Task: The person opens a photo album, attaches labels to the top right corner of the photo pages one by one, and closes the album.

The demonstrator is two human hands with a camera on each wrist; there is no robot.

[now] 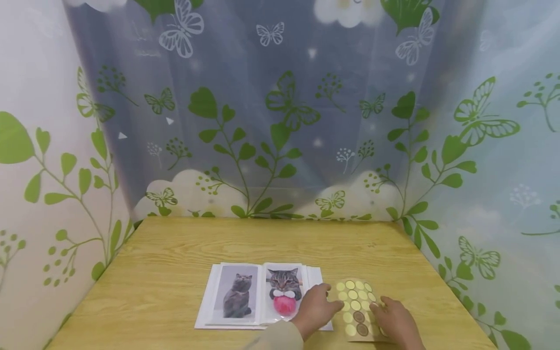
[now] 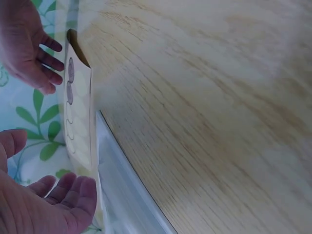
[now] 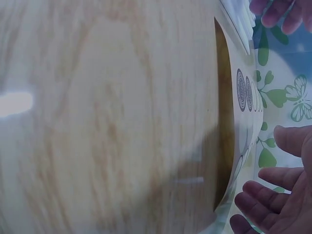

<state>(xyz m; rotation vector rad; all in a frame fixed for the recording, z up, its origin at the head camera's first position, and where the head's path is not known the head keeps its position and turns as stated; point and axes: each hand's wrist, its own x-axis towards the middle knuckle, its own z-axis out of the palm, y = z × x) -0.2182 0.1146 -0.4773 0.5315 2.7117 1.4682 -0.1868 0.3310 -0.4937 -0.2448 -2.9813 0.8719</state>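
Note:
A sheet of round yellow stickers, with two brown rounds near its lower end, lies on the table. In the right wrist view the near edge of the sticker sheet curves up off the wood. My left hand hovers between the sheet and an open photo album, its fingers loosely bent with nothing between them. To the right of the sheet is my right hand, thumb and fingers apart and relaxed; its thumb overlaps the sheet's right side in the head view. Both palms face the sheet in the wrist views.
The album shows a grey cat photo on its left page and a tabby cat photo with a pink round shape on its right. Patterned curtains with leaves and butterflies enclose the wooden table at the back and sides.

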